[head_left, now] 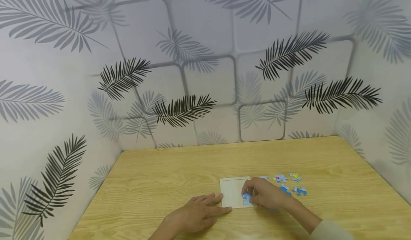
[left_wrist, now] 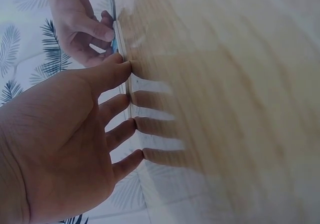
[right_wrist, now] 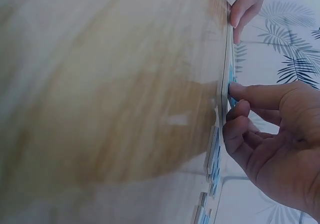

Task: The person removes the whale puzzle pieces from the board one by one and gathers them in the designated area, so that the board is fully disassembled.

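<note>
A pale, square puzzle tray lies on the wooden table. My left hand rests against its left side, fingers extended and spread; the left wrist view shows the fingertips along the tray's edge. Over the tray's right part, my right hand pinches a blue jigsaw piece at the lower right corner. From the right wrist, the thumb presses on the blue piece at the tray, with the other fingers curled beside it. The right hand hides part of the piece and the tray's right edge.
Several loose jigsaw pieces lie right of the tray, among them a pink-and-blue one, one with a yellow sun-like shape and a blue-and-white one. A leaf-patterned wall stands behind the table.
</note>
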Available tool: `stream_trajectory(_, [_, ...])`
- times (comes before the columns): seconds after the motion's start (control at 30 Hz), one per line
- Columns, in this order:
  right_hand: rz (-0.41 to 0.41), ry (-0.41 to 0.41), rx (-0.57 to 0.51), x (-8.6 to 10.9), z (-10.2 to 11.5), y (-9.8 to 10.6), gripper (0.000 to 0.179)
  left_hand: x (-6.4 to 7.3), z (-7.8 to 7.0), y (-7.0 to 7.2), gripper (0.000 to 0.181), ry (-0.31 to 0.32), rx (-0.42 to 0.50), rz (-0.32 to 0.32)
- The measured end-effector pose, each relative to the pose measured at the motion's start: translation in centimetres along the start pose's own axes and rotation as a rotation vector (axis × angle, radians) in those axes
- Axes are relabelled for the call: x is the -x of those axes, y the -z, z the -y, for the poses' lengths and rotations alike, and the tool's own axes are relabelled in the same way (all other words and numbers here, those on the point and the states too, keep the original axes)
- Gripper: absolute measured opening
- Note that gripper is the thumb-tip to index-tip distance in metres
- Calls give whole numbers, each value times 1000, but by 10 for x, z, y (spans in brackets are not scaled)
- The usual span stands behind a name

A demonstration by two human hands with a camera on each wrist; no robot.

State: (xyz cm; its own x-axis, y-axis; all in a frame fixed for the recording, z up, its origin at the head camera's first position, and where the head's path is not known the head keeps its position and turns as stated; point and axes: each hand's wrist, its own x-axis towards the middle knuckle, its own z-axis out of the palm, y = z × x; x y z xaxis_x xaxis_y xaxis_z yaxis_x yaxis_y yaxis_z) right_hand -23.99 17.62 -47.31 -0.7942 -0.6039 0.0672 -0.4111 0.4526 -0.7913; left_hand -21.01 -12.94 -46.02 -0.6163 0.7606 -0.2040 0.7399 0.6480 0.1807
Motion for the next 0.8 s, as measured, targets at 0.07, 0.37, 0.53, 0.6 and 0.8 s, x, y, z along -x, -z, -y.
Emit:
stream_trajectory(0.07, [-12,18,39,0,1,0,21,-1,0,0,51,-1,-12,-1])
stream_trajectory(0.37, [-46,57,6,3,-1,3,9,-2,1,-2,51,0,1,-17])
stream_trajectory(0.53, [-141,45,21,16,-7,15,11,-2,1,-4,50,11,46,-19])
stream_trajectory(0.6, [-171,36,13,24,-10,21,12,-2,2,-4,50,7,49,-20])
stream_trajectory(0.8, [-246,-23,-10,47,-18,40,14,0,3,-3,49,-12,62,-39])
